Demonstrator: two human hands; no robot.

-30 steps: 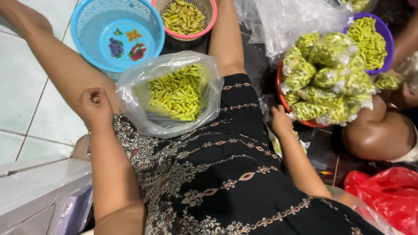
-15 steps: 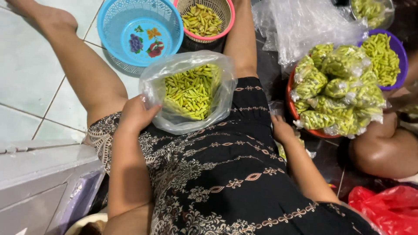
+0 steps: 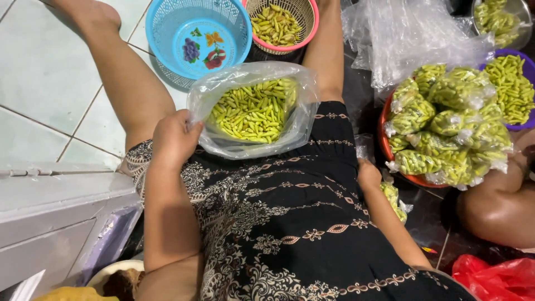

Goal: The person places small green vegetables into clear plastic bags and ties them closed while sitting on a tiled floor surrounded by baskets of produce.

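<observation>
Since half a second earlier, left hand (image 3: 174, 139) had slid onto the clear bag (image 3: 253, 111) of green chillies on the lap, fingers pinching its rim to keep it open; right hand (image 3: 369, 174) rested beside it, fingers hidden.

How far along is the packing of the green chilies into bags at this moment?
Done: a red basin holds a heap of filled bags. In hand: the left hand holds the rim of an open clear bag of chilies on the lap, not closed; the right hand is down beside a small bag. Left: loose chilies wait in the pink basket and the purple bowl.
</observation>
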